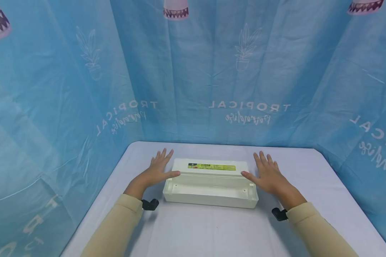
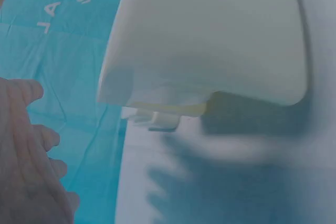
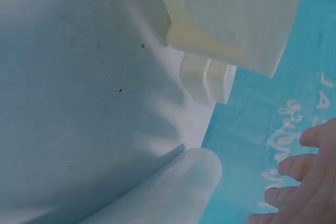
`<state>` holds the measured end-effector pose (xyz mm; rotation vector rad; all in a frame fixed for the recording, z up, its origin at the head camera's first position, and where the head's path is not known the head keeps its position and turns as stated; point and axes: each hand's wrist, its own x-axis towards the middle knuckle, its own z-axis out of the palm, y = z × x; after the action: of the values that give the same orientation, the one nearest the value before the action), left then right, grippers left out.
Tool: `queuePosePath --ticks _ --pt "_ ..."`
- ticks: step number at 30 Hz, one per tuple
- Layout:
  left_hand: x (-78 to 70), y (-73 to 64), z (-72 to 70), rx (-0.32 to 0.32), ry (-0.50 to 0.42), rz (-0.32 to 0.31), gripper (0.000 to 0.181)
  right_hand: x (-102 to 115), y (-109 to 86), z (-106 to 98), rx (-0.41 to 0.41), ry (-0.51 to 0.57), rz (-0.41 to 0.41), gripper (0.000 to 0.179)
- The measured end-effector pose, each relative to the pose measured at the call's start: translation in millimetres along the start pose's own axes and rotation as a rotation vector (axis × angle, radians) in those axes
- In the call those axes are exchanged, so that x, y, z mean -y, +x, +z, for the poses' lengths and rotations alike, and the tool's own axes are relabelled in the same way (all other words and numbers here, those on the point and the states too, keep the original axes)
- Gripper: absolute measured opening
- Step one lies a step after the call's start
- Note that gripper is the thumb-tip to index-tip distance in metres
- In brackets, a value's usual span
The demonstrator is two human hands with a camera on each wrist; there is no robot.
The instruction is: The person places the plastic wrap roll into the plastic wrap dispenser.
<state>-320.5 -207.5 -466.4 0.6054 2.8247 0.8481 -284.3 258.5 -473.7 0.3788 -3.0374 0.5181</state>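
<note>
A long white plastic box [image 1: 209,200] lies on the table with its hinged lid [image 1: 180,166] swung back, showing a hollow interior. A yellow-green printed label [image 1: 212,167] runs along the lid. At the box's left end, my left hand [image 1: 154,174] is spread, its thumb reaching toward the lid's edge. My right hand [image 1: 267,176] mirrors it at the right end, fingers stretched away from me and thumb close by the lid. Neither hand grips anything. Close up, the wrist views show the box's left end [image 2: 210,35] and right end [image 3: 226,14].
White cloth covers the table [image 1: 193,228], which has rounded far corners. Blue printed curtains [image 1: 193,78] hang around its back and sides. A black wrist mount [image 1: 150,204] sticks out by the left wrist, and another black mount [image 1: 279,214] by the right.
</note>
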Motion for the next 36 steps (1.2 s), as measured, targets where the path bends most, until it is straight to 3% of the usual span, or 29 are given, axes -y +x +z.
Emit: queuePosePath --ticks 13,28,32,36 --pt "6.8 -7.6 24.7 -0.045 -0.178 -0.115 0.107 -15 -5.6 5 -0.021 0.079 0.054 0.111" --pt "19.5 -17.0 51.5 -0.175 -0.457 -0.088 0.098 -26 -17.8 7 -0.038 0.145 0.108 0.109" --pt "22.3 -19.6 58.8 -0.193 -0.468 -0.105 0.098 -28 -20.6 5 -0.044 0.151 0.125 0.109" --pt "23.2 -23.3 65.6 -0.223 -0.513 -0.066 0.095 -31 -22.8 3 -0.045 0.165 0.142 0.109"
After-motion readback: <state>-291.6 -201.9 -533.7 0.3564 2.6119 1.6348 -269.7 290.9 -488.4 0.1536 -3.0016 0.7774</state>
